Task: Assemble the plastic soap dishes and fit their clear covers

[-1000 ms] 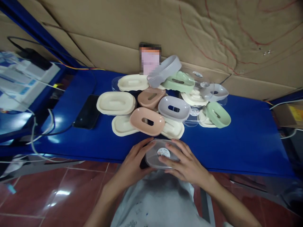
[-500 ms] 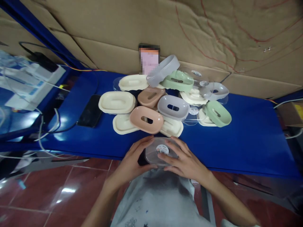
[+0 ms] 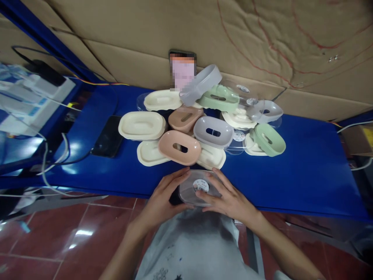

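Note:
A clear plastic soap dish cover with a round white label lies at the front edge of the blue table. My left hand grips its left side, thumb at the near rim and fingers at the far rim. From the right, my right hand holds it too, with some fingers resting on top near the label. Just beyond it is a heap of soap dish parts: an orange-brown dish, a grey dish, a cream tray and a green dish.
A black phone lies left of the heap, with a cable attached. Another phone with a blurred screen leans on the cardboard wall. White cables and a power strip are at the far left.
The view has shifted slightly. Both hands stay on the clear cover, with hardly any movement.

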Demonstrator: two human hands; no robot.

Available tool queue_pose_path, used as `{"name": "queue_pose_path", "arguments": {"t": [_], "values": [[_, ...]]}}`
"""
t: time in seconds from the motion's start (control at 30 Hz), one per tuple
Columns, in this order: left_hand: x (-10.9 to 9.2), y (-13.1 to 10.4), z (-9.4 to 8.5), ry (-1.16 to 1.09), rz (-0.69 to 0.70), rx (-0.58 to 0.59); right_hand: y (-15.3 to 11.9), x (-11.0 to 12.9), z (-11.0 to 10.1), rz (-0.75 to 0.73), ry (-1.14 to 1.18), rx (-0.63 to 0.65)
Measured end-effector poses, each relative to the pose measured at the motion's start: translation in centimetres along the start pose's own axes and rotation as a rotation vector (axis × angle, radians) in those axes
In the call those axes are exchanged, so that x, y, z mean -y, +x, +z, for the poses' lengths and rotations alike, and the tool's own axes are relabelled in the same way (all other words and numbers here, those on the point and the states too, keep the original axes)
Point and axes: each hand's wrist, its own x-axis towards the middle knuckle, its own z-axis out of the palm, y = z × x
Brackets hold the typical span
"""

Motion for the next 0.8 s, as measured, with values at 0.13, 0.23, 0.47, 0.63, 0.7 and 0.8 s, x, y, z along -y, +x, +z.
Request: {"name": "queue_pose_path", "arguments": {"t": [0.13,0.23,0.47,0.63,0.7,0.8], "values": [[-0.1,0.2,-0.1,-0.01,-0.001,-0.006,0.3,-0.3,-0.5,-0.006,0.052,0.017],[-0.2,0.3,-0.1,-0.009,0.003,-0.015,0.6,-0.5,-0.7,0.001,0.084,0.031],[0.0,-0.2,0.2,0.025,0.081,-0.034,-0.2,-0.1,-0.5,-0.025,-0.01,0.022],[-0.1,0.0,0.2,0.054,0.073,-0.002,-0.2,0.0,-0.6,-0.03,-0.005,0.033],[-0.2,-0.1,0.1,0.06,0.087,0.005,-0.7,0.0,-0.9,-0.021,0.0,0.029],[-0.6,-0.4,0.0,0.052,0.064,-0.022,-3.1,0.0,-2.0,0.057,-0.007,0.021]]}}
